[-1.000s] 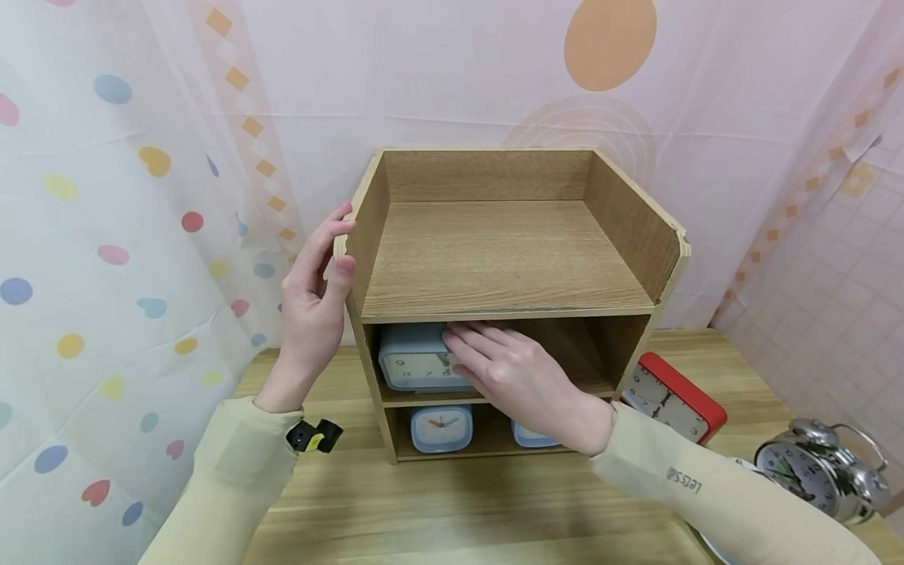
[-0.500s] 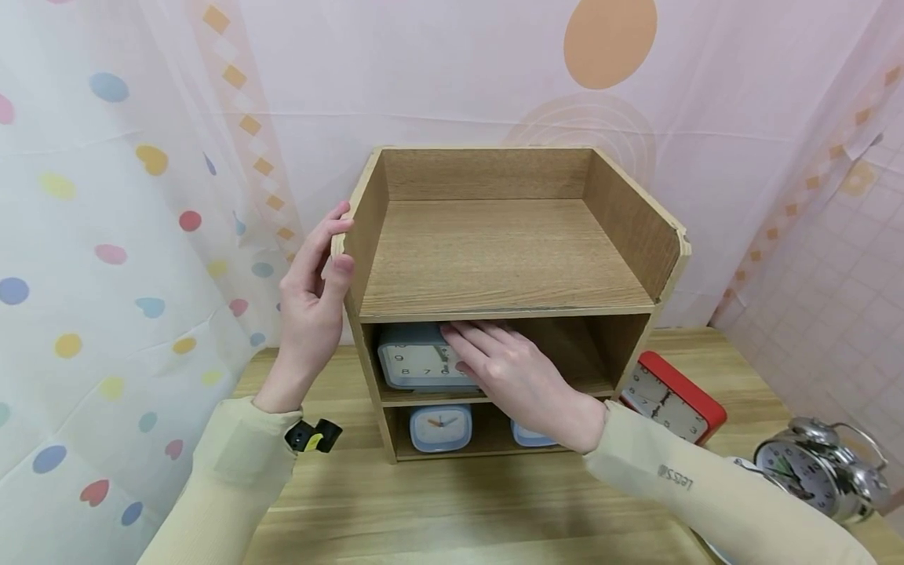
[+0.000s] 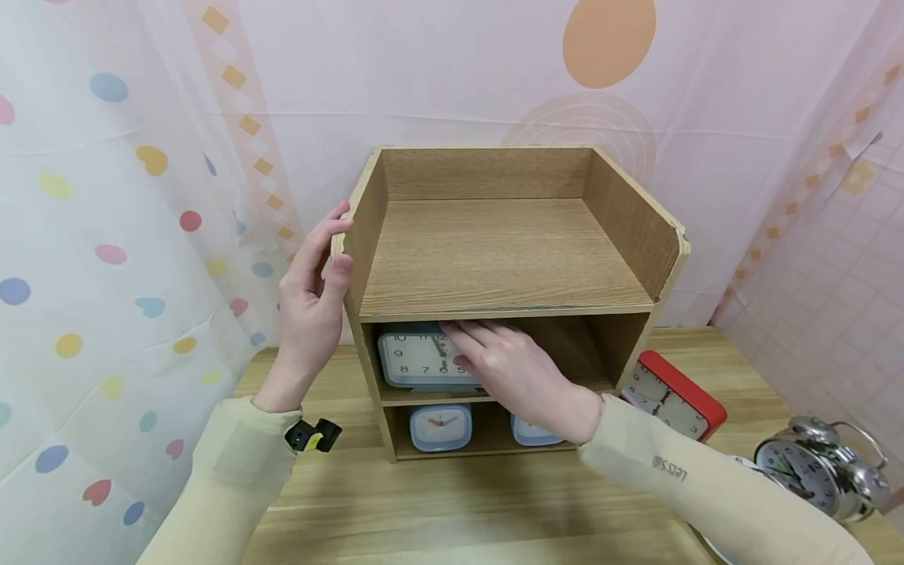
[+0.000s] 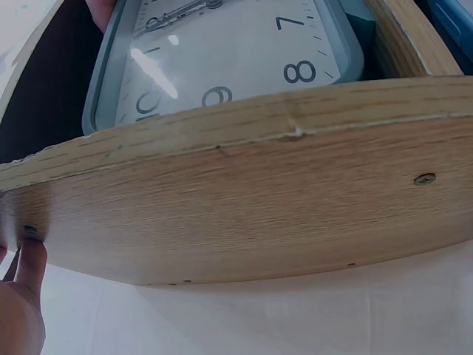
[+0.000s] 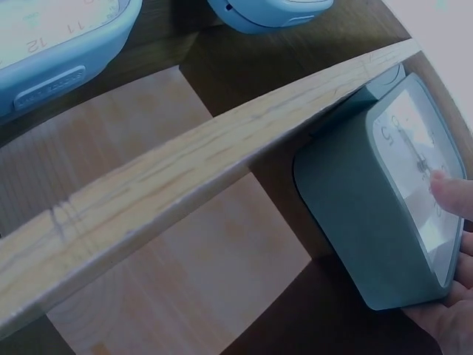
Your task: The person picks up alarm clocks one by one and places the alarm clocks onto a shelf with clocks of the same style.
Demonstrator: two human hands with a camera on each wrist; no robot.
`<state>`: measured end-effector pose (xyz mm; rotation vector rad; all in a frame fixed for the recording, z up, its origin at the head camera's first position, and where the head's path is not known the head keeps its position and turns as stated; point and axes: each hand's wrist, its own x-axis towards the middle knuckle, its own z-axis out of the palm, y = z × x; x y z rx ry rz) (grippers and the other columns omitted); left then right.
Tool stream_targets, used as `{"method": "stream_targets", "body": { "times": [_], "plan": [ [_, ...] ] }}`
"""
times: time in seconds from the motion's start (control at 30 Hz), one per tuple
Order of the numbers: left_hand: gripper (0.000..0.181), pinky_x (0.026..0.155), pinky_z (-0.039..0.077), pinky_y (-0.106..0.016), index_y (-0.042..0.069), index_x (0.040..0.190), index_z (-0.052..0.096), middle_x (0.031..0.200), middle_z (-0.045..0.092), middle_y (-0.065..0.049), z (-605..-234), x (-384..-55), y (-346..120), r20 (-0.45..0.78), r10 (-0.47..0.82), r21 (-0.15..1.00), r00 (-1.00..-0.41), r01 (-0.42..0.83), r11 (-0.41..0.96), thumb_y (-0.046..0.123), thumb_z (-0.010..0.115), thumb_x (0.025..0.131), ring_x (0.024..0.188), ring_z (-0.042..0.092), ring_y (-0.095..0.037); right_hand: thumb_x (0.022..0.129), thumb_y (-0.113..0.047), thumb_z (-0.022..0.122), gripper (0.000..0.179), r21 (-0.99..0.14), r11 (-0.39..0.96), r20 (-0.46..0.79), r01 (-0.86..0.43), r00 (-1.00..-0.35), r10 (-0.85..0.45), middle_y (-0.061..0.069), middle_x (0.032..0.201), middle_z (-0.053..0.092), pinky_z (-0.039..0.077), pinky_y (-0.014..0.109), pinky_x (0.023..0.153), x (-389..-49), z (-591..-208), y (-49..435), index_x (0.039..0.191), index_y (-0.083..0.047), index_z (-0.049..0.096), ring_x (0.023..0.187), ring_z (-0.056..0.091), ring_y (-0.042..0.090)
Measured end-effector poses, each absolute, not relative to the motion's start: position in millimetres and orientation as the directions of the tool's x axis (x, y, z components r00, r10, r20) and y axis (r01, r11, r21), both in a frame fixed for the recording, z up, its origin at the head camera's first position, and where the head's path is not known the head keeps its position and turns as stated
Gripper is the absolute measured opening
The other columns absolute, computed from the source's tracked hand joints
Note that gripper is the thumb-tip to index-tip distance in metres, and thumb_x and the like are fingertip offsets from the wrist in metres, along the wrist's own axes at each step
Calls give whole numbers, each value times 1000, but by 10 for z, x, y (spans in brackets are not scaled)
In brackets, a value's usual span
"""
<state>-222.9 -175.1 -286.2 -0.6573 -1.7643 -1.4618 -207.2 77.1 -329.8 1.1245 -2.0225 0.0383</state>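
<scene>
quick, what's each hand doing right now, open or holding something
Left hand: open, touching the side of the wooden shelf.
Right hand: closed, holding the grey-blue clock in the middle compartment.

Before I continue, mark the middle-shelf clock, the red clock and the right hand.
Middle-shelf clock [image 3: 424, 361]: head view, on its dial.
Red clock [image 3: 667, 402]: head view, on its dial.
Right hand [image 3: 521, 377]: head view, on its back.
</scene>
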Motion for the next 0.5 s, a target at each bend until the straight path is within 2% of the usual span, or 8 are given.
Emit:
{"method": "stream_targets", "body": {
  "times": [0.23, 0.5],
  "plan": [
    [63, 123, 39, -23, -6, 139, 57, 159, 55, -10, -2862, -2235, -1745, 802, -68, 593, -594, 776, 216, 47, 59, 106, 152, 50, -18, 90, -15, 84, 47, 247, 591, 640, -768, -329, -695, 9, 128, 77, 61, 31, 92, -2110, -3289, 787, 133, -4, 69, 113, 76, 19],
    [65, 119, 40, -21, -5, 140, 57, 160, 55, -10, -2858, -2224, -1730, 791, -68, 607, -608, 769, 200, 50, 60, 104, 152, 49, -18, 91, -16, 84, 48, 214, 595, 637, -774, -351, -686, 9, 129, 77, 62, 31, 92, -2127, -3298, 776, 134, -4, 69, 114, 75, 21]
  ]
}}
